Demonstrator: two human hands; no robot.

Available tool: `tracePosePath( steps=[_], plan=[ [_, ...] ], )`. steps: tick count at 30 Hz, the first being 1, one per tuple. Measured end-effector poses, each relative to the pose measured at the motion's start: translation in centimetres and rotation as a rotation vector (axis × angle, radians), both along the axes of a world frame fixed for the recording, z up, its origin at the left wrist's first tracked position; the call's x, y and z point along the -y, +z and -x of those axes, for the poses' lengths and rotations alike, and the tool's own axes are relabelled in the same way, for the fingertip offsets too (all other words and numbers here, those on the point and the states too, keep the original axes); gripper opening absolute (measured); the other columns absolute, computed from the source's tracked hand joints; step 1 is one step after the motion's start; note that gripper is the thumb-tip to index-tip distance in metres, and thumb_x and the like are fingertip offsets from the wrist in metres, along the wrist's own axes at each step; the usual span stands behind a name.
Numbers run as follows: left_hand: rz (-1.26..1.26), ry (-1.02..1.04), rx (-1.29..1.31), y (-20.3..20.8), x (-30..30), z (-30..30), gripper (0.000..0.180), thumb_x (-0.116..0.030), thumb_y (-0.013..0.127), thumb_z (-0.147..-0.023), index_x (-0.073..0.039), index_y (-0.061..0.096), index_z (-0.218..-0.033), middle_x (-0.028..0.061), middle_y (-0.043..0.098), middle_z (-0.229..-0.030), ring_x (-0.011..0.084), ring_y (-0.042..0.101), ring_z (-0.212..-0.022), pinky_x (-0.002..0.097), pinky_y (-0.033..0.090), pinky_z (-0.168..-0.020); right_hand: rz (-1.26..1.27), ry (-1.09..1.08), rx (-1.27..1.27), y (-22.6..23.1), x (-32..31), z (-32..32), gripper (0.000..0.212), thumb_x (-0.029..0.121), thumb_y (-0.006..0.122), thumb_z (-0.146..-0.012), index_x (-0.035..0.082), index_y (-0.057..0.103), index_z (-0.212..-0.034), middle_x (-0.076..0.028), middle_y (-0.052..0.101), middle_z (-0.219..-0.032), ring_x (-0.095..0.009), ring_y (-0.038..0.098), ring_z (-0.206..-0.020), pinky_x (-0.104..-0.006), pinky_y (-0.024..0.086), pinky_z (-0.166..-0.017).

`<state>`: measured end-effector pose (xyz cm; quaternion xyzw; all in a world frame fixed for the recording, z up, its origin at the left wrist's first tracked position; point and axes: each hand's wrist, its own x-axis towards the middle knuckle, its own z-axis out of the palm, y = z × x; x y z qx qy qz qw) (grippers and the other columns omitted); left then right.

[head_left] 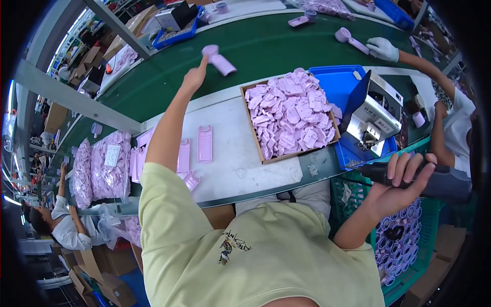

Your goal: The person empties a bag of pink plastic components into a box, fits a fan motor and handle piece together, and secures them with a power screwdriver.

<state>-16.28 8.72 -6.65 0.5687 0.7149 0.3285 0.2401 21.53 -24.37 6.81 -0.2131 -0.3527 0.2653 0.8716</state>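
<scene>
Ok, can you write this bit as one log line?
left hand: at lilac part, over green belt | right hand: holding dark power screwdriver | carton: lilac pieces inside

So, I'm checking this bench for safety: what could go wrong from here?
Pink pieces are heaped above the rim of the box; a bump might spill some. The screwdriver in the right hand has a bare tip, which could poke something. The pink part at the left hand's fingertips might slip.
</scene>
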Motion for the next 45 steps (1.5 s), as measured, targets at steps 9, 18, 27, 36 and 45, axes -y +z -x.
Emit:
tracePosePath(
  steps=[9,18,27,36,45],
  plan=[
    [0.159,-0.29,-0.699,4.3,19.7,-3.3,0.06,-0.052,0.06,-0.083,0.006,0.061,-0.097,0.0235,0.064,-0.078,0.0363,0.064,-0.077,0.0417,0.05,-0.071,0.51,-0.405,0.333,-3.6,-2.1,-2.9,0.023,0.011,0.06,-0.091,0.0,0.052,-0.109,0.001,0.044,-0.065,-0.006,0.042,-0.054,-0.0211,0.037,-0.054],
    [0.378,-0.478,0.524,6.3,25.5,-6.2,0.026,-0.015,0.07,-0.08,0.004,0.058,-0.093,0.0086,0.061,-0.069,0.0173,0.062,-0.058,0.0295,0.05,-0.054,0.558,-0.328,0.505,-4.2,-2.4,-2.6,0.039,0.01,0.063,-0.088,-0.003,0.047,-0.121,-0.008,0.061,-0.086,-0.014,0.06,-0.079,-0.0292,0.048,-0.08],
    [0.815,-0.701,1.16,2.6,35.5,-13.0,0.011,-0.012,0.057,-0.092,-0.002,0.054,-0.093,0.0076,0.06,-0.072,0.0158,0.06,-0.057,0.0278,0.049,-0.051,0.347,-0.884,1.008,-9.2,2.7,0.7,0.071,-0.002,0.067,-0.077,-0.001,0.03,-0.137,-0.019,0.048,-0.128,-0.033,0.046,-0.119,-0.0417,0.033,-0.103],
    [0.985,-0.544,1.224,0.5,37.0,-15.2,0.026,-0.026,0.045,-0.098,-0.001,0.052,-0.094,0.011,0.058,-0.068,0.0181,0.057,-0.051,0.0306,0.047,-0.044,1.351,-0.429,1.1,-7.1,9.0,-12.1,0.025,0.018,0.064,-0.086,-0.002,0.062,-0.101,-0.012,0.065,-0.087,-0.019,0.064,-0.08,-0.0276,0.048,-0.071],
    [1.123,-0.87,1.104,2.0,35.4,-20.4,0.024,-0.026,0.052,-0.096,-0.002,0.053,-0.095,0.0082,0.059,-0.068,0.0157,0.057,-0.051,0.0284,0.046,-0.043,1.04,-0.275,1.685,-18.0,7.5,-22.5,0.051,0.031,0.069,-0.082,0.002,0.05,-0.119,-0.021,0.064,-0.099,-0.024,0.066,-0.068,-0.0339,0.051,-0.062]
  ],
)
